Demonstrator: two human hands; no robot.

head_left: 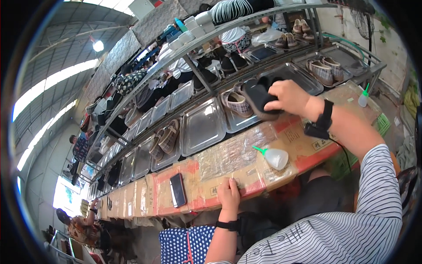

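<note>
My right hand [290,99] is closed on a black shoe [257,97], its dark sole tilted toward me. The shoe is above the edge of a metal tray, in front of a plaid slip-on shoe [236,103] and hiding part of it. My left hand [228,193] rests curled on the front edge of the cardboard-covered bench [193,169]; the inside of its fingers is hidden. Between my hands, a white squeeze bottle with a green nozzle [276,158] lies on the cardboard. A phone [177,190] lies left of my left hand.
Metal trays [202,125] run along the rack behind the bench. Plaid shoes [166,138] stand in a tray to the left, and another plaid pair [325,70] at right. A second squeeze bottle [364,97] stands at the bench's right end. Another person [83,226] is at far left.
</note>
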